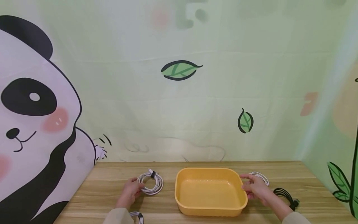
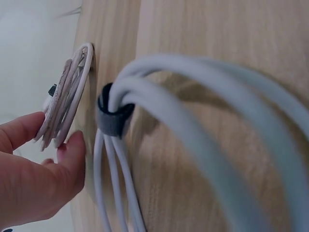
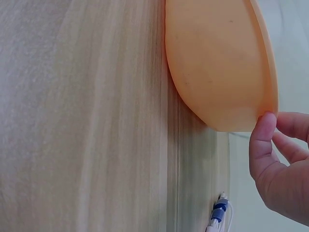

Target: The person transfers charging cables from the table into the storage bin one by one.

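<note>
1. Fingers of the left hand (image 1: 130,190), in the head view, are pinching the outer edge of a pale cable coil (image 1: 159,184), which is sitting just to that hand's right with its black tie (image 1: 153,174) on the far side. The right hand (image 1: 256,187) is gripping the right end of a yellow tray (image 1: 211,211), so the tray is lying between the hands. A white cable (image 1: 265,179) is showing just beyond the right hand, a black cable (image 1: 294,203) is resting to its right, and a second pale coil (image 1: 135,214) is lying close beside the left wrist.

2. Fingertips of the left hand, in the left wrist view, are bearing on the coil's strands; whether it is clearing the table (image 1: 92,193) I cannot tell. It is looking light, bendy and hard to break, though probably spreading where nothing is binding it; a hold gathering every strand, or one at the tie, is seeming safest.

3. Thumb and fingers of the right hand, in the right wrist view, are meeting at the tray's rim. The tray is appearing light, fairly stiff and smooth, perhaps inclined to slide; its rim is offering the surest hold.
</note>
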`<state>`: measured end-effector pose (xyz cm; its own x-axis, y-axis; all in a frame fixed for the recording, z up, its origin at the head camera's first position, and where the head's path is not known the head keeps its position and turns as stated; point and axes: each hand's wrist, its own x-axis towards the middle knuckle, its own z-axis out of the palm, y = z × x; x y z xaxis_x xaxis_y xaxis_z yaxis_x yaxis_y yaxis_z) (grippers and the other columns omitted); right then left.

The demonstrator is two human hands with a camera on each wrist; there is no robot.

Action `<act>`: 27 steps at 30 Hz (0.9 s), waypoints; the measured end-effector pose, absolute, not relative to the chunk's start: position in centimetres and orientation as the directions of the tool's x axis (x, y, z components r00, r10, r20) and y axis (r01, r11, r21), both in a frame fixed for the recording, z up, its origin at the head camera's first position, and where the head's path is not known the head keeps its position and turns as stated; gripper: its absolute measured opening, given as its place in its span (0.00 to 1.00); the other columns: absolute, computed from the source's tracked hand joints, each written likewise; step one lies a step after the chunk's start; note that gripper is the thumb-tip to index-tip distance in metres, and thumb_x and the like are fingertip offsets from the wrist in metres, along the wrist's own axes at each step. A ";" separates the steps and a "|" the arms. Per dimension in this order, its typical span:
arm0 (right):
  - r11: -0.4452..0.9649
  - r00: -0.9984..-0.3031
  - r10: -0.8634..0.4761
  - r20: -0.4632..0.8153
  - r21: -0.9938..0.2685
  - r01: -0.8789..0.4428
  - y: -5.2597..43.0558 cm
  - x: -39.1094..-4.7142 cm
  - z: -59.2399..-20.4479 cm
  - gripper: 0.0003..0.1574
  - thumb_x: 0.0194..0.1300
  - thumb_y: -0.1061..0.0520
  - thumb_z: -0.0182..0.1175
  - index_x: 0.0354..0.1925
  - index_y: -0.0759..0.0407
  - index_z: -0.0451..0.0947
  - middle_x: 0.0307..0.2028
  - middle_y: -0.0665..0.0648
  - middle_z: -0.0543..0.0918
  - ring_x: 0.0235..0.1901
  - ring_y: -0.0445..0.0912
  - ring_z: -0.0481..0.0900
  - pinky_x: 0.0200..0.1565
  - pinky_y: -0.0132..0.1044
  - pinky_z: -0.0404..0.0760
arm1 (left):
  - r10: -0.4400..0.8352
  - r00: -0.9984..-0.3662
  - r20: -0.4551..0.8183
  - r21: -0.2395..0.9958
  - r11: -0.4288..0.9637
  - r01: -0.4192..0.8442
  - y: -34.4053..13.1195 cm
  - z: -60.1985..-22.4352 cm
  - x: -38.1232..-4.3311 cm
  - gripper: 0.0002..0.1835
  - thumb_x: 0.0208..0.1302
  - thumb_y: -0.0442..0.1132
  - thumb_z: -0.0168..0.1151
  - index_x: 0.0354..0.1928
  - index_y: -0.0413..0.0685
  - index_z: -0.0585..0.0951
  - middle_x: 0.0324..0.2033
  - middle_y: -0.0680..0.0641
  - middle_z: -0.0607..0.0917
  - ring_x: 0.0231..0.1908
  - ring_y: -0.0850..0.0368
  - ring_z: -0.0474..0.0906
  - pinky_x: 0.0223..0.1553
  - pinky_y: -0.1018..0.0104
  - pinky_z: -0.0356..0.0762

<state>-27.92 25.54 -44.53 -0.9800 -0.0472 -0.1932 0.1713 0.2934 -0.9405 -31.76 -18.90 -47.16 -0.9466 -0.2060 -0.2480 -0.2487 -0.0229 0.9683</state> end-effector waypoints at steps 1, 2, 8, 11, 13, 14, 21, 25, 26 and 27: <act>0.293 -0.980 -0.050 -0.193 -0.941 0.171 25.6 -27.9 -44.5 0.33 0.55 0.68 0.53 0.59 0.70 0.56 0.27 0.56 0.71 0.20 0.42 0.71 0.20 0.31 0.76 | -0.201 -0.949 -0.243 0.970 -0.032 -0.242 -18.9 -47.2 -31.8 0.37 0.50 0.21 0.52 0.61 0.26 0.48 0.40 0.33 0.70 0.24 0.60 0.72 0.29 0.69 0.75; 0.293 -0.980 -0.052 -0.193 -0.941 0.170 25.6 -27.9 -44.5 0.33 0.55 0.68 0.53 0.59 0.70 0.56 0.27 0.56 0.71 0.20 0.42 0.72 0.20 0.31 0.76 | -0.192 -0.953 -0.236 0.972 -0.041 -0.232 -18.8 -47.2 -31.8 0.39 0.50 0.20 0.51 0.63 0.27 0.45 0.45 0.30 0.67 0.25 0.59 0.73 0.29 0.68 0.76; 0.285 -0.978 -0.078 -0.194 -0.944 0.164 25.7 -27.9 -44.4 0.34 0.56 0.67 0.54 0.60 0.71 0.55 0.26 0.55 0.71 0.19 0.41 0.72 0.21 0.30 0.76 | -0.177 -0.967 -0.181 0.983 -0.050 -0.175 -18.8 -47.5 -31.7 0.42 0.49 0.17 0.48 0.64 0.31 0.40 0.50 0.25 0.59 0.23 0.59 0.73 0.27 0.69 0.77; 0.282 -0.977 -0.086 -0.195 -0.945 0.164 25.7 -27.9 -44.4 0.34 0.56 0.66 0.54 0.60 0.71 0.55 0.26 0.54 0.71 0.19 0.40 0.72 0.21 0.30 0.76 | -0.182 -0.970 -0.162 0.987 -0.047 -0.156 -18.8 -47.6 -31.6 0.41 0.48 0.17 0.48 0.64 0.32 0.43 0.44 0.28 0.64 0.22 0.59 0.73 0.26 0.69 0.76; 0.280 -0.977 -0.087 -0.194 -0.946 0.163 25.7 -27.9 -44.4 0.34 0.56 0.66 0.54 0.60 0.71 0.55 0.26 0.54 0.70 0.19 0.40 0.72 0.21 0.30 0.76 | -0.179 -0.972 -0.153 0.988 -0.040 -0.148 -18.8 -47.6 -31.6 0.39 0.48 0.17 0.47 0.64 0.32 0.45 0.39 0.31 0.67 0.21 0.59 0.73 0.26 0.69 0.76; 0.279 -0.977 -0.088 -0.192 -0.947 0.161 25.7 -27.9 -44.4 0.34 0.56 0.67 0.54 0.60 0.71 0.55 0.26 0.54 0.70 0.19 0.40 0.72 0.21 0.30 0.76 | -0.177 -0.973 -0.149 0.989 -0.036 -0.145 -18.8 -47.6 -31.6 0.39 0.48 0.17 0.47 0.64 0.31 0.46 0.37 0.32 0.68 0.21 0.59 0.73 0.26 0.69 0.76; 0.279 -0.979 -0.076 -0.192 -0.946 0.164 25.6 -27.9 -44.5 0.34 0.56 0.67 0.54 0.60 0.71 0.55 0.26 0.55 0.70 0.19 0.41 0.71 0.20 0.30 0.76 | -0.169 -0.975 -0.144 0.989 -0.006 -0.145 -18.9 -47.7 -31.6 0.34 0.49 0.17 0.48 0.61 0.29 0.53 0.38 0.33 0.69 0.24 0.59 0.73 0.27 0.69 0.76; 0.275 -0.978 -0.085 -0.191 -0.948 0.161 25.6 -27.9 -44.4 0.34 0.56 0.67 0.53 0.59 0.71 0.55 0.26 0.55 0.71 0.19 0.40 0.72 0.20 0.30 0.76 | -0.157 -0.980 -0.120 0.993 0.002 -0.122 -19.0 -47.9 -31.6 0.33 0.49 0.17 0.47 0.61 0.28 0.54 0.39 0.32 0.69 0.24 0.58 0.74 0.27 0.69 0.76; 0.273 -0.978 -0.090 -0.191 -0.949 0.160 25.7 -27.9 -44.4 0.34 0.56 0.67 0.53 0.59 0.71 0.54 0.26 0.55 0.71 0.19 0.40 0.72 0.20 0.29 0.76 | -0.154 -0.981 -0.114 0.993 0.004 -0.116 -19.0 -47.9 -31.6 0.33 0.48 0.17 0.47 0.60 0.28 0.55 0.38 0.33 0.70 0.24 0.58 0.74 0.27 0.69 0.75; 0.270 -0.977 -0.094 -0.190 -0.950 0.159 25.7 -27.9 -44.4 0.34 0.56 0.67 0.53 0.59 0.72 0.54 0.26 0.55 0.72 0.18 0.40 0.72 0.20 0.29 0.76 | -0.151 -0.983 -0.108 0.994 0.006 -0.110 -19.1 -48.0 -31.6 0.32 0.48 0.17 0.47 0.60 0.28 0.56 0.36 0.35 0.70 0.24 0.58 0.74 0.27 0.69 0.75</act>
